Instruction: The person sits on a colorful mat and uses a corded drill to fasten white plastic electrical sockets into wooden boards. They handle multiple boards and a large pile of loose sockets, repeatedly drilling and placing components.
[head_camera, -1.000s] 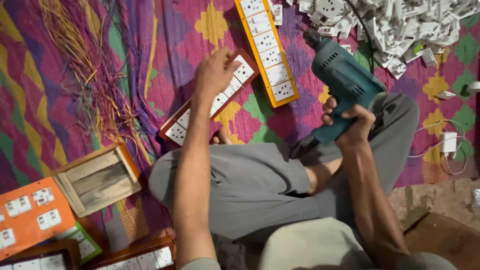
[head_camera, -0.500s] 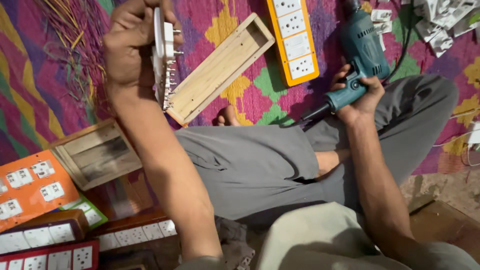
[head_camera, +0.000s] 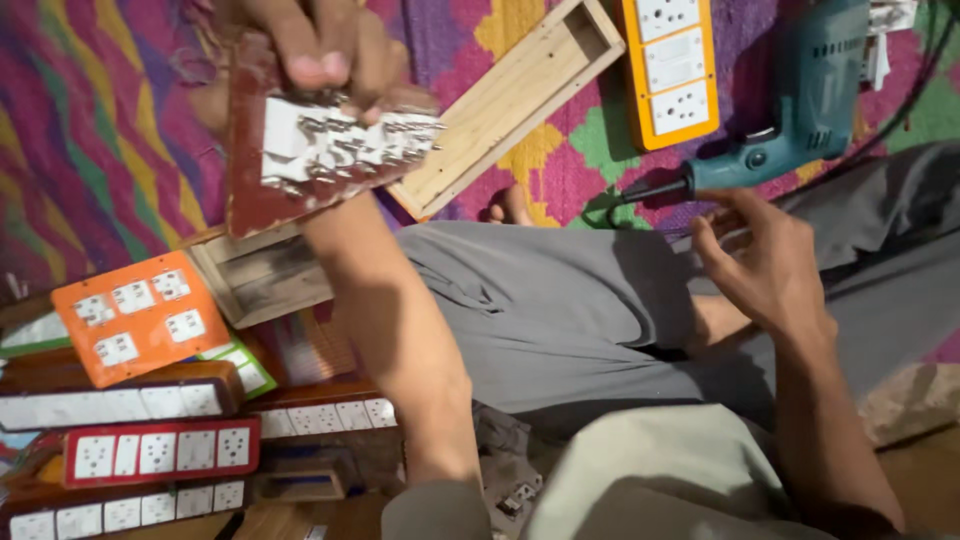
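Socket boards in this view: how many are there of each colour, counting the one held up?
Orange: 2, the square board at left and the long strip at top
Red: 2, the panel held by the left hand, its back showing, and a strip at lower left
Dark brown: 3, strips at
Total: 7

My left hand (head_camera: 330, 45) grips a matt red wooden panel (head_camera: 300, 160) with shiny metal terminals. Bare rough wooden box (head_camera: 510, 105), glossy teal plastic drill (head_camera: 800, 110), woven cloth mat (head_camera: 90, 130).
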